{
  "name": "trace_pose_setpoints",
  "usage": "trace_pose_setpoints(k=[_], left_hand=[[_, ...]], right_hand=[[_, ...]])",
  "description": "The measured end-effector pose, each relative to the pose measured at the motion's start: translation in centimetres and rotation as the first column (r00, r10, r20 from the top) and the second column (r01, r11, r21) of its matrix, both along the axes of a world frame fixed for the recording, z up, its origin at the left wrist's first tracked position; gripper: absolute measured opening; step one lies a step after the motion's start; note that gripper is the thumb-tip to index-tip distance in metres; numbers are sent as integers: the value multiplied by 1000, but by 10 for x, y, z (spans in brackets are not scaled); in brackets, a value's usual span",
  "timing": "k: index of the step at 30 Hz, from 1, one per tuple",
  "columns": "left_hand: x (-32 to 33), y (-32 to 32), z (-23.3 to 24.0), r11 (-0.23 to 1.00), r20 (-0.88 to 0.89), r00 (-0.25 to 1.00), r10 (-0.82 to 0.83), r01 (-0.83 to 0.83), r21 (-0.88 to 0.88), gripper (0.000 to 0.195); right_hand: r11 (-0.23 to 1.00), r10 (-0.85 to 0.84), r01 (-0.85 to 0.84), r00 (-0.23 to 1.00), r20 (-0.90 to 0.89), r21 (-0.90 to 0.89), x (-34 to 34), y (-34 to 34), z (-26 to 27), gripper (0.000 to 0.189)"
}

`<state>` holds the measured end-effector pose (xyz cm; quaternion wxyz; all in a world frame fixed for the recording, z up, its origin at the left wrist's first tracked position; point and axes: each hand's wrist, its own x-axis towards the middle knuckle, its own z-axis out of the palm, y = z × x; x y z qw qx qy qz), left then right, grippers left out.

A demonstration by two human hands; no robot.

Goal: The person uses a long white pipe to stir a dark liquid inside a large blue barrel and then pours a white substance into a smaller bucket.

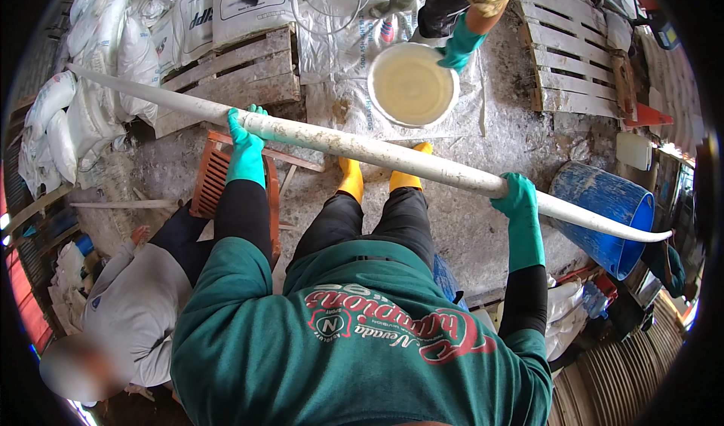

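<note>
A long white pipe [362, 149], speckled with dirt, crosses the view in front of me, from the sacks at the upper left to beside the blue barrel at the right. My left hand [246, 143], in a green rubber glove, grips it near a collar-like joint. Further along, my right hand [519, 214] in a matching glove is closed around the pipe. Beyond the pipe stands a round white tub [414, 86] of cloudy yellowish liquid. A co-worker's green-gloved hand [461, 44] holds the tub's rim.
White sacks [119, 47] are piled at the upper left beside a wooden pallet [243, 75]. Another pallet [574, 58] lies upper right. A blue plastic barrel [599, 211] rests on its side at the right. A seated person [138, 301] is at my left, near a brown slatted chair [212, 180].
</note>
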<state>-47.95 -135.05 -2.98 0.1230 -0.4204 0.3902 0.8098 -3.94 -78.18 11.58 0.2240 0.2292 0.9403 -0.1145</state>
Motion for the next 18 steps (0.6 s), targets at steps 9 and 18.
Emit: trace_pose_setpoints(k=[9, 18], left_hand=[[-1, 0, -2, 1000, -8, 1000, 12, -12, -17, 78], [-1, 0, -2, 997, -17, 998, -64, 63, -49, 81]], right_hand=[[1000, -7, 7, 1000, -10, -9, 0, 0, -1, 41], [1000, -3, 3, 1000, -21, -9, 1, 1, -3, 39]])
